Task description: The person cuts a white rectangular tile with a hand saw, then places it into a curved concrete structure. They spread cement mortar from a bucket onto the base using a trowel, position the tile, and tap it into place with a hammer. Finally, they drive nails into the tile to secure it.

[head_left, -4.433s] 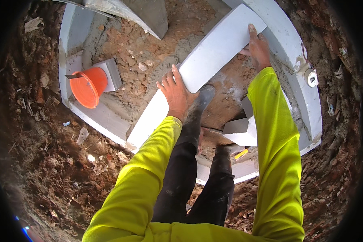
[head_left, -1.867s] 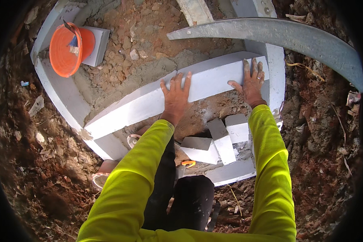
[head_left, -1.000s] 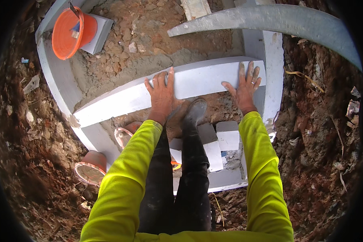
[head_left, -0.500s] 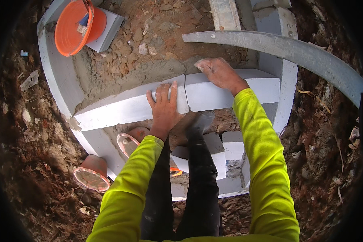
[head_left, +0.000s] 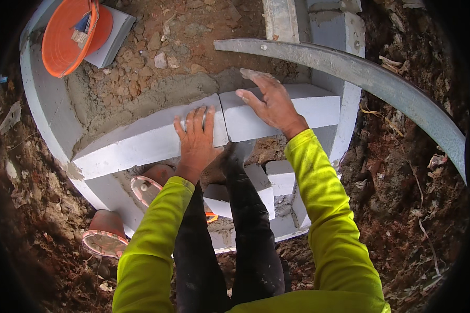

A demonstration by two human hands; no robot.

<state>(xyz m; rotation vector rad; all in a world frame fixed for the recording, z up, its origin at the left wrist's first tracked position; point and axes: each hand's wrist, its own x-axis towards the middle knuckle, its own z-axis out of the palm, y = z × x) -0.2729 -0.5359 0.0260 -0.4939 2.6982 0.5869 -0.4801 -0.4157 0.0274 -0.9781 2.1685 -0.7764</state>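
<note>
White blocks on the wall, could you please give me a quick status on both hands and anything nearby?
Left hand flat on left white block. Right hand open on right white block. Blocks butted end to end. Curved metal strip passes just beyond.

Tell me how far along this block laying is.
Done: white blocks form a low wall around the dirt pit, and two blocks span its middle. In hand: the left hand presses the left block; the right hand rests on the right block, meeting end to end. Left: loose blocks lie below, unlaid.
</note>
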